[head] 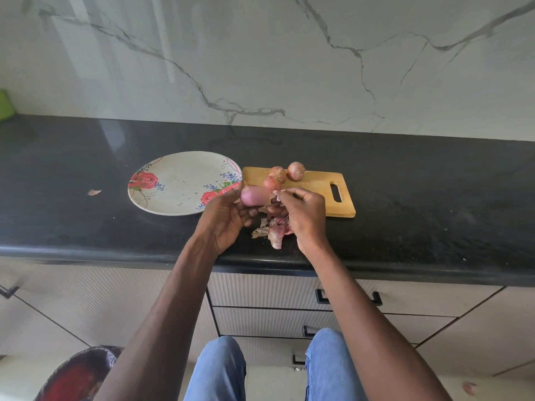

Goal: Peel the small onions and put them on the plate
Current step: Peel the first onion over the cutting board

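**Last scrap of skin coming off the held onion**

The left hand point(228, 218) holds a small onion point(254, 195) above the near edge of the worktop point(419, 204), palm turned up, fingers curled under and around it. The onion looks smooth and pink, mostly bare, and its long axis runs left to right, with the right-hand tip pointing at the right hand point(304, 209). That hand sits just beside the tip, knuckles up, thumb and forefinger pinched narrow on what appears to be a scrap of skin or root at the onion's end.

The plate point(170, 183) lies directly to the left of the held onion, close by, and carries no onions. So the left hand is the nearer one for the drop, a short sweep leftward once the tip is clean.

Three unpeeled onions point(296, 171) wait on the cutting board point(321, 189) just beyond the hands. A heap of peels point(273, 231) lies on the worktop below them.
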Available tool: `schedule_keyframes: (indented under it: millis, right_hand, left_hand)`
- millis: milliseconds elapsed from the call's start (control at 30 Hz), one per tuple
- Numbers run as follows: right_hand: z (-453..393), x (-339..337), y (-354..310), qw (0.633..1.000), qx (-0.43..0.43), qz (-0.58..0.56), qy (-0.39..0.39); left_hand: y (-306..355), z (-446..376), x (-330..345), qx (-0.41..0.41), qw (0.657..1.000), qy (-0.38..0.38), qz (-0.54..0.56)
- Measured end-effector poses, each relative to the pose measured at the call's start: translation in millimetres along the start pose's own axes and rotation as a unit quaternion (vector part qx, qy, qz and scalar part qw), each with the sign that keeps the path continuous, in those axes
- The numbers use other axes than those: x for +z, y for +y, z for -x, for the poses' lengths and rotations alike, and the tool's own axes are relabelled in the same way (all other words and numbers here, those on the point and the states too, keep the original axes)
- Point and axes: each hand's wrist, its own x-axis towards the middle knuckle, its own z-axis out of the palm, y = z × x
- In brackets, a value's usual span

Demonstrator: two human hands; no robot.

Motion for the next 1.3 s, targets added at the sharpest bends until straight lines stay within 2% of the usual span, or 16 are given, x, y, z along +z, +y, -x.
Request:
schedule_keyframes:
  millis: [67,267,400,567,633,767,867,967,1100,1300]
  right_hand:
    - [0,0,2,1.0,-0.005,0.002,0.017]
    - [1,1,12,0.978,-0.109,0.165,0.062]
    - [0,3,13,0.951,-0.151,0.267,0.033]
    - [7,-2,4,0.924,-0.224,0.303,0.058]
    - [14,-13,-2,0.927,-0.204,0.311,0.045]
    - [30,-32,-9,0.94,-0.094,0.322,-0.058]
    - [32,-29,-6,0.948,-0.066,0.295,-0.103]
    - [28,-17,-2,0.945,-0.079,0.302,-0.095]
    - [16,-11,-5,0.948,-0.177,0.266,0.009]
    - [-7,4,-7,0.964,-0.09,0.244,-0.058]
  left_hand:
    - [1,2,-1,0.004,1.0,-0.004,0.019]
    - [-1,3,-1,0.02,1.0,-0.006,0.023]
    - [-3,2,-2,0.026,1.0,0.006,0.01]
    - [-2,4,2,0.03,1.0,-0.001,-0.004]
    - [-2,5,2,0.036,0.999,-0.002,-0.008]
    - [-5,2,2,0.042,0.999,-0.002,-0.014]
    - [-5,1,1,0.052,0.999,0.004,-0.013]
    - [-6,1,0,0.066,0.998,0.003,-0.01]
    - [-4,2,-1,0.067,0.998,0.001,0.003]
    - [-6,1,-3,0.069,0.997,-0.014,-0.002]
